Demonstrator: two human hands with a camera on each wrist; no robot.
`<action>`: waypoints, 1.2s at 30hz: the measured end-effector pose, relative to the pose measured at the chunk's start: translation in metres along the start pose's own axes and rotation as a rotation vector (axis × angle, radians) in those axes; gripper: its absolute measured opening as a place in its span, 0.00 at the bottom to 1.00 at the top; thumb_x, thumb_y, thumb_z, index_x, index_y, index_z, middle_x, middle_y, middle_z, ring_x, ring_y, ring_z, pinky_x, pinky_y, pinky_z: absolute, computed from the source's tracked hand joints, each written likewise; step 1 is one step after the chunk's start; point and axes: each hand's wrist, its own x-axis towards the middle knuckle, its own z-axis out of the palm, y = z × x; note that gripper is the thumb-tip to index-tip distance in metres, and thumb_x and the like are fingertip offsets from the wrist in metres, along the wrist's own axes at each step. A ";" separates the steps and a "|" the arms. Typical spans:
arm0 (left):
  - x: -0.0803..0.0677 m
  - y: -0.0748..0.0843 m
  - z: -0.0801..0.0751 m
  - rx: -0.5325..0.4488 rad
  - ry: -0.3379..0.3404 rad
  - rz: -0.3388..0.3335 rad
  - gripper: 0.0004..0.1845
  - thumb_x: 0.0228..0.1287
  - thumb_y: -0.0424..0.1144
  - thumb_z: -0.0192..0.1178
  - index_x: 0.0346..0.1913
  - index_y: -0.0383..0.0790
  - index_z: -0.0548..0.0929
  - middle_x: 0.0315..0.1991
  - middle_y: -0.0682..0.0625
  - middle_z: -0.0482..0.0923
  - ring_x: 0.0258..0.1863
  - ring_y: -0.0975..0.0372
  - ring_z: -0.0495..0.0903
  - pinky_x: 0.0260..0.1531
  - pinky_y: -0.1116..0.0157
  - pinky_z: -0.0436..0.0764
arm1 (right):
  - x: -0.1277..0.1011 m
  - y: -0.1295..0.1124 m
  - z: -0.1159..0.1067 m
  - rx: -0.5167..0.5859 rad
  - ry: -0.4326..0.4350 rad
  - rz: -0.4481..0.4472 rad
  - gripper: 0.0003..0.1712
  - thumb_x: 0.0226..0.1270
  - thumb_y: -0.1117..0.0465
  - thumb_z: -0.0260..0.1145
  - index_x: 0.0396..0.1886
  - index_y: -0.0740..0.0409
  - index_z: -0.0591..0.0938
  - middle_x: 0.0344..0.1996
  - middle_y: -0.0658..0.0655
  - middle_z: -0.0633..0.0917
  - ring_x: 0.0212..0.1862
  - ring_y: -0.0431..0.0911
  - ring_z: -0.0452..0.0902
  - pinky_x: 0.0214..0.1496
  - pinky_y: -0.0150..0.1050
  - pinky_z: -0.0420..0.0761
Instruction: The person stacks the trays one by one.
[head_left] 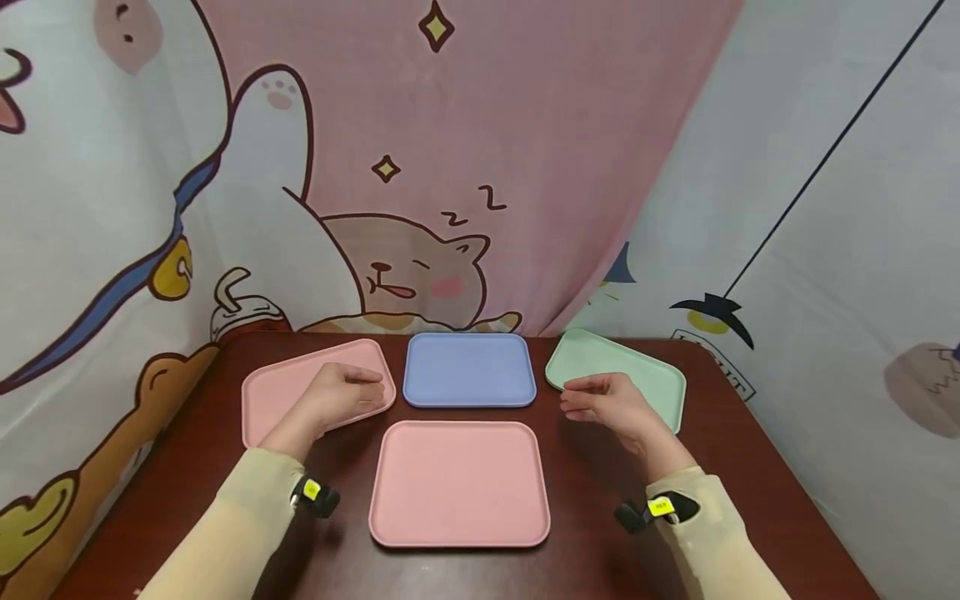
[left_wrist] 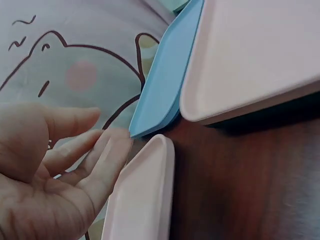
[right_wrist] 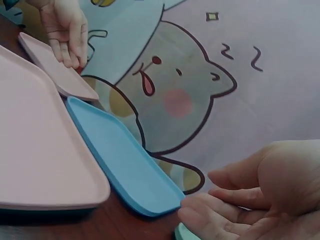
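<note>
Four flat trays lie on a dark wooden table. A pink tray is at the front centre, a blue tray behind it, a second pink tray at the left and a green tray at the right. My left hand hovers over the left pink tray's right end, its fingers relaxed and holding nothing; the left wrist view shows its fingertips just beside that tray's rim. My right hand hangs over the green tray's near left edge, loosely curled and empty.
A cartoon-printed cloth backdrop rises right behind the trays and wraps both sides of the table. Bare wood shows between the trays and along the front edge. Small cameras with yellow tags sit on both wrists.
</note>
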 end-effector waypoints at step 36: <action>0.079 0.007 0.018 0.153 -0.020 -0.087 0.19 0.71 0.25 0.61 0.61 0.17 0.79 0.49 0.30 0.86 0.52 0.45 0.87 0.53 0.54 0.88 | 0.101 0.026 0.002 -0.124 -0.091 0.141 0.22 0.76 0.75 0.63 0.63 0.85 0.75 0.51 0.75 0.86 0.52 0.60 0.88 0.57 0.52 0.87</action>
